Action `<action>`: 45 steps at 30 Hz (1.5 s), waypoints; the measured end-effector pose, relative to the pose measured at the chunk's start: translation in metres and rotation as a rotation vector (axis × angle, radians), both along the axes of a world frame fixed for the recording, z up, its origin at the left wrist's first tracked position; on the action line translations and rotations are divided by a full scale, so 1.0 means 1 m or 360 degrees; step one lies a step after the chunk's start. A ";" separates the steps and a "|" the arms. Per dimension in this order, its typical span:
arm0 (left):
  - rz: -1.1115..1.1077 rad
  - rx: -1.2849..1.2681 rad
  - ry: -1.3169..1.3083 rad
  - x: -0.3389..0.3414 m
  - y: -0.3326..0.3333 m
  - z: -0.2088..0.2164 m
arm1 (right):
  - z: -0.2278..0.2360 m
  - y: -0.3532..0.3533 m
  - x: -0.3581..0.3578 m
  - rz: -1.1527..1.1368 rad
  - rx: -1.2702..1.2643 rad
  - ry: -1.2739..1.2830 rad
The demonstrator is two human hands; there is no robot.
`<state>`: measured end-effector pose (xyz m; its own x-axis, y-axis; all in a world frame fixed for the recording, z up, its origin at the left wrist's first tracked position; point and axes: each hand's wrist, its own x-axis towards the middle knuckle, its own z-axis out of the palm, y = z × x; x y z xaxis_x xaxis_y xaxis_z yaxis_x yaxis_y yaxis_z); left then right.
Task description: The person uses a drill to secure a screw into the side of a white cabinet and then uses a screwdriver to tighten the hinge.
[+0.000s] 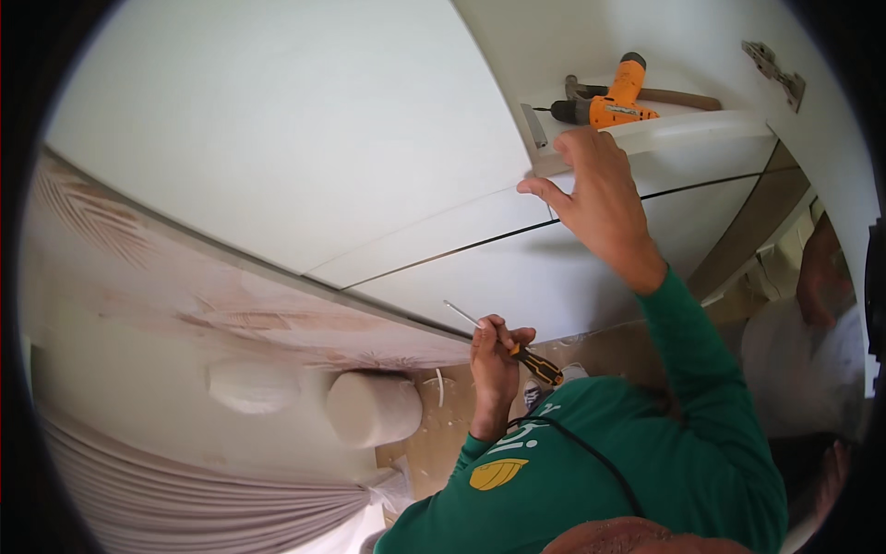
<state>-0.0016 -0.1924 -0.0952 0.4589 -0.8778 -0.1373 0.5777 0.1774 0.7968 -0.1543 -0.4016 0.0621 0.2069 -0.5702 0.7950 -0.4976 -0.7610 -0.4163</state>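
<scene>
My left hand (496, 369) is closed around a screwdriver (537, 365) with a black and yellow handle. Its thin metal shaft points up and left, toward the white drawer fronts. Higher up, my right hand (600, 198) is at the front edge of a white cabinet shelf (692, 132), beside the edge of a large white door panel (295, 120). Thumb and fingers are apart there, the fingers bent, with nothing visible between them. Just beyond the fingertips lies a small metal strip (534, 127). An orange cordless drill (620, 97) rests on the shelf, lying across a wooden-handled hammer (683, 97).
A metal hinge (775, 76) is fixed to the cabinet's right side panel. Another person's arm (821, 268) shows at the far right. On the lower left are a round pale stool (374, 408), a patterned wall (221, 305) and a gathered curtain (203, 489).
</scene>
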 end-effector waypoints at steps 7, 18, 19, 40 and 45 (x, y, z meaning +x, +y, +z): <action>-0.0383 0.0024 -0.0072 0.038 0.006 -0.003 | -0.008 0.057 -0.001 -0.0028 0.0300 -0.0384; -0.1046 -0.0037 -0.0153 0.110 0.029 -0.004 | -0.042 0.137 0.030 -0.0206 0.0799 -0.0435; -0.1090 -0.0037 -0.0152 0.111 0.031 -0.001 | -0.040 0.141 0.031 -0.0237 0.0773 -0.0424; -0.1018 -0.0244 -0.0067 0.125 0.078 0.000 | 0.056 0.238 -0.111 -0.0983 0.0030 -0.0436; -0.0948 -0.0152 -0.0077 0.127 0.080 -0.003 | 0.036 0.211 -0.068 -0.0578 -0.0115 -0.0223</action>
